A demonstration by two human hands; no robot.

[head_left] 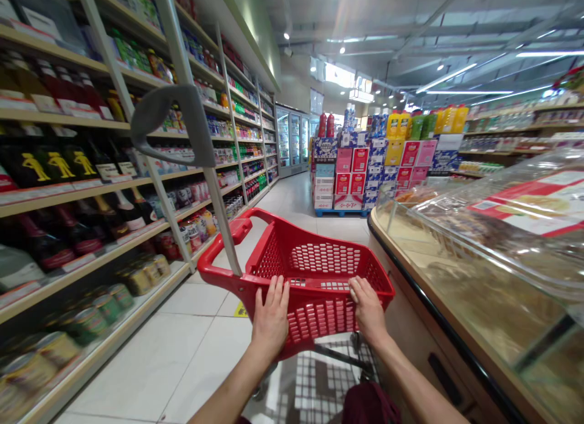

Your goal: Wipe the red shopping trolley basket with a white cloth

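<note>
A red plastic shopping cart [319, 293] with honeycomb-holed walls stands right before me, and its basket looks bare inside. My left hand [272, 314] lies over the near rim, fingers together and hooked across the edge. Further right on that same rim, my right hand [367, 308] has its fingers bent over the top near the corner. A metal pole rises from the cart's left side, bearing a grey loop handle [201, 126]. Both thumbs are partly hidden. Below the basket, part of the wheeled frame [342, 358] shows.
Shelves of bottles and cans [116, 187] line the left. A glass-sided display counter [410, 260] runs close along the right of the cart. Ahead stand stacked drink cartons [351, 174] on a blue pallet [340, 212], with glass-door coolers [292, 138] behind. White floor tiles [196, 345] lie between.
</note>
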